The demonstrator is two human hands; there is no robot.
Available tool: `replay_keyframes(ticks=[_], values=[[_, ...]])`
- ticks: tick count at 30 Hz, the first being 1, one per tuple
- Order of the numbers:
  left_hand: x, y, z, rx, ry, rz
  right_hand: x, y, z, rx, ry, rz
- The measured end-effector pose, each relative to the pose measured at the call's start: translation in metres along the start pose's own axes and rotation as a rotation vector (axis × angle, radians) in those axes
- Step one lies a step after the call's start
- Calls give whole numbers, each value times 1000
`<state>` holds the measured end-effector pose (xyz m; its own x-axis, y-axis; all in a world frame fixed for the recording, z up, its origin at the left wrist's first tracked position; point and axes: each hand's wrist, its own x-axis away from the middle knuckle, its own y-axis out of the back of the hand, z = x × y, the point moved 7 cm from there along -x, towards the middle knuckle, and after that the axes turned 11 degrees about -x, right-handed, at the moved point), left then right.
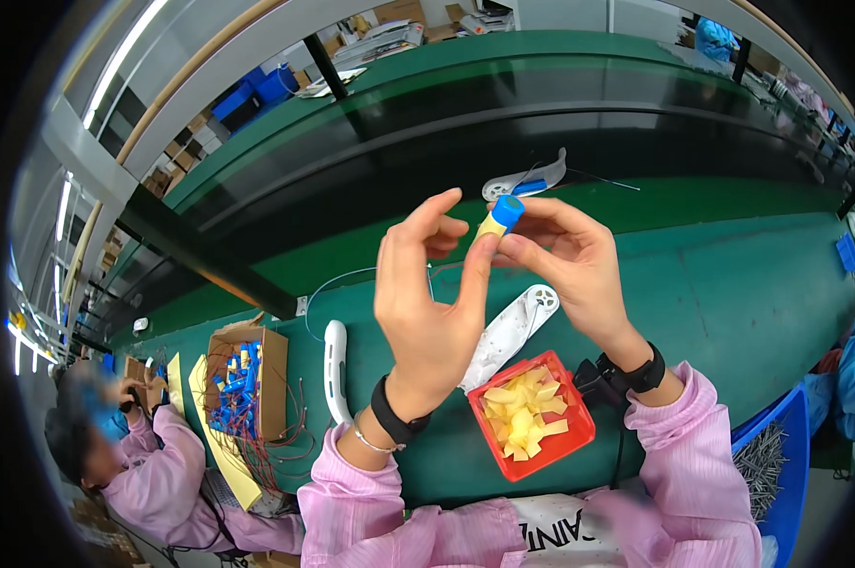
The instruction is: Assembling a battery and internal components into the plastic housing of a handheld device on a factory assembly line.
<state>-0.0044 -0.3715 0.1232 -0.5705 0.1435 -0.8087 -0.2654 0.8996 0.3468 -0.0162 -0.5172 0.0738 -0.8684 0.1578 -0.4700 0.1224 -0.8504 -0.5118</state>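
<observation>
In front of me, a blue cylindrical battery (509,210) with a pale yellow piece (490,227) on its side is pinched in my right hand (579,270), between thumb and fingers. My left hand (426,308) has its thumb against the lower end by the yellow piece, while its index and other fingers stand apart from the battery. A thin wire runs below the hands. Under them lies a white curved plastic housing (515,327) with a round end. Nearer me, a red tray (484,437) holds loose yellow pieces (524,412).
At left are a white curved handle part (333,364) and a cardboard box (274,383) of wired blue batteries. Beyond my hands lies another housing (546,173) with a blue battery. A blue bin (795,464) of metal pins stands right. A co-worker (153,473) sits left.
</observation>
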Motion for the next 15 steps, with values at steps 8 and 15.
replay_keyframes(ticks=[8,15], values=[[-6,3,-2,-12,-89,37,0,-5,8,186,135,2],[-5,-2,15,105,94,121,1,-3,16,412,238,-19]])
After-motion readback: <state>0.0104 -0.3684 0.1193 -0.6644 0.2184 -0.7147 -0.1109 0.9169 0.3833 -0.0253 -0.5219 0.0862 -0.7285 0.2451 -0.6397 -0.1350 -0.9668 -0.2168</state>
